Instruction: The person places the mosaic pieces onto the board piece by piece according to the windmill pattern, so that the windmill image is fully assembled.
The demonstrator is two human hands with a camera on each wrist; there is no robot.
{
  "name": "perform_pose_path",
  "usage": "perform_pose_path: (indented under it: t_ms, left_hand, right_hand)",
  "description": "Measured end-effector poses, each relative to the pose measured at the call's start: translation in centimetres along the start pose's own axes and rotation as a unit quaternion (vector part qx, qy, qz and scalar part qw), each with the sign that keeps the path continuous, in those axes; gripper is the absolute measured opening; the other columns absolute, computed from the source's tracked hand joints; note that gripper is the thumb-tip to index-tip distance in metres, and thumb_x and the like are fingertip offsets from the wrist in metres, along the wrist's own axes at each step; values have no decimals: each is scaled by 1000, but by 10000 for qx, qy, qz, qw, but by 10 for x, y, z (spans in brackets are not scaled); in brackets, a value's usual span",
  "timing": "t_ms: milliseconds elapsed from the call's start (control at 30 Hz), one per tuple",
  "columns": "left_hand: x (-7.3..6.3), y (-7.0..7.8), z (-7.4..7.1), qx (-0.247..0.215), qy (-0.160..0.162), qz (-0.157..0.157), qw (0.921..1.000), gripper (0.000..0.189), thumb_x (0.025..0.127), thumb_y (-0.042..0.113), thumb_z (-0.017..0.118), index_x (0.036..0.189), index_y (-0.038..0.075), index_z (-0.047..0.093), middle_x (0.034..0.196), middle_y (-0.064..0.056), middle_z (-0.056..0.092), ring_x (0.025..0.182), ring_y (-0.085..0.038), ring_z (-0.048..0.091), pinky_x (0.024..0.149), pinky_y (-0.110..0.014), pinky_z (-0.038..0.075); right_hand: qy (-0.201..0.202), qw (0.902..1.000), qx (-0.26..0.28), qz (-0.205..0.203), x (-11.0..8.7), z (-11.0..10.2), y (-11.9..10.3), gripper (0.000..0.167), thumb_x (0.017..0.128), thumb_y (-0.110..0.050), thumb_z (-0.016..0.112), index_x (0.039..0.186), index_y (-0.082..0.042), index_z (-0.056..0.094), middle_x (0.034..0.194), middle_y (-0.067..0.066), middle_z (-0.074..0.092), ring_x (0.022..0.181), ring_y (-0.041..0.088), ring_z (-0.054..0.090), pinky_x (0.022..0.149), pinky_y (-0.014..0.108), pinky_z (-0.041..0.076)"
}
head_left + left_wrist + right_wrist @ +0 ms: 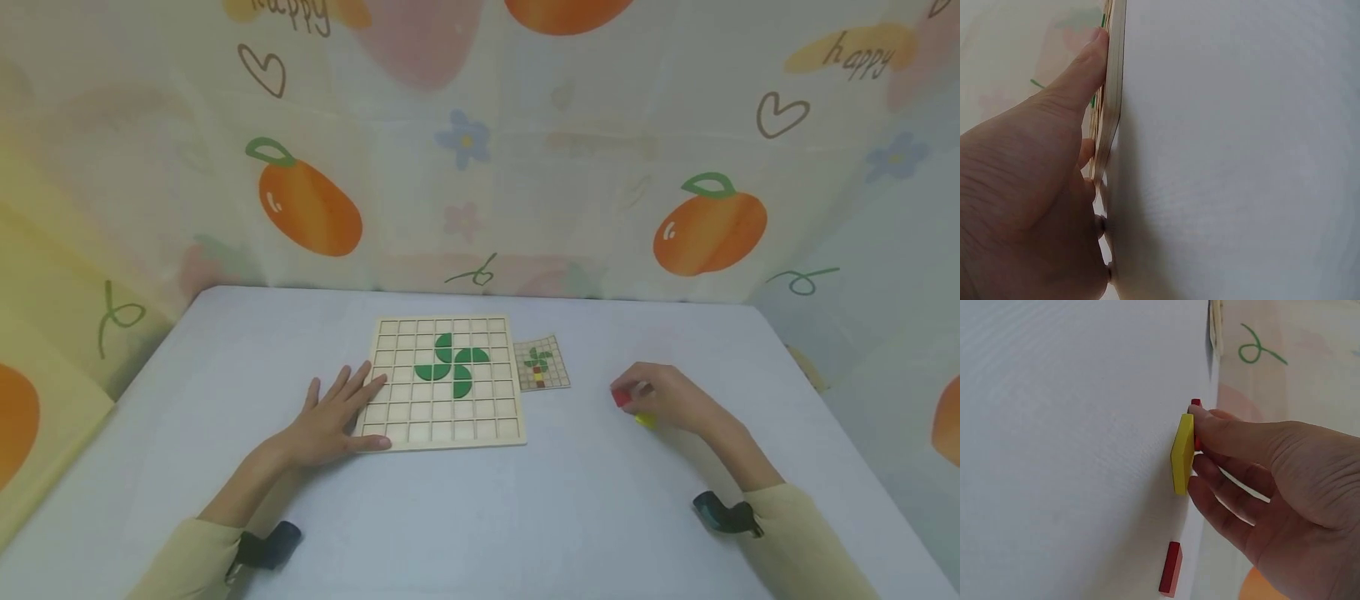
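My left hand (pixel 324 425) lies spread over the left edge of a wooden grid board (pixel 495 408), its thumb on the near left corner. On the board, several green quarter-circle pieces (pixel 462 388) form a pinwheel. To the right, my right hand (pixel 671 402) pinches a red block (pixel 620 397) between thumb and fingers. A flat yellow block (pixel 1180 456) is right by those fingers, partly hidden under the hand in the head view. Another red block (pixel 1171 569) lies on the table in the right wrist view; the hand hides it in the head view.
A small pattern card (pixel 555 375) lies against the board's right side, printed with a green pinwheel above red and yellow squares. The white table (pixel 465 517) ends at the back by a fruit-printed curtain (pixel 555 225).
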State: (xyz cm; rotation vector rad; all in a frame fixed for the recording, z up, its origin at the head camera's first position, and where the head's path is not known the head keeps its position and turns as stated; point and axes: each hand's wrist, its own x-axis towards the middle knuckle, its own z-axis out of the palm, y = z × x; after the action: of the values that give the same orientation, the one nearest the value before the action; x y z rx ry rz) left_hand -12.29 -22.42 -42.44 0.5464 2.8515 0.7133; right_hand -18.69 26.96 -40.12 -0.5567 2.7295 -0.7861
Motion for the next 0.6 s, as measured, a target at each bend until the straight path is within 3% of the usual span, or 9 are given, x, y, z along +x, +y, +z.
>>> perform_pose_path:
  t_ms: [300, 600]
  left_hand:
    - [0, -1, 1, 42, -29, -30, 10000, 97, 83, 60, 68, 155, 9, 27, 162, -21, 10, 146, -48, 1, 108, -71, -8]
    - [-1, 0, 1, 32, 38, -17, 10000, 97, 83, 59, 68, 154, 8, 28, 162, -21, 11, 146, -49, 2, 107, -71, -8]
  right_hand:
    - [146, 9999, 55, 43, 4, 0, -7, 28, 83, -4, 76, 111, -5, 71, 102, 5, 68, 96, 25, 63, 82, 39, 57]
    - [320, 9982, 273, -431, 10, 0, -16, 23, 84, -5, 76, 107, -4, 74, 102, 7, 73, 95, 24, 67, 85, 41, 56]
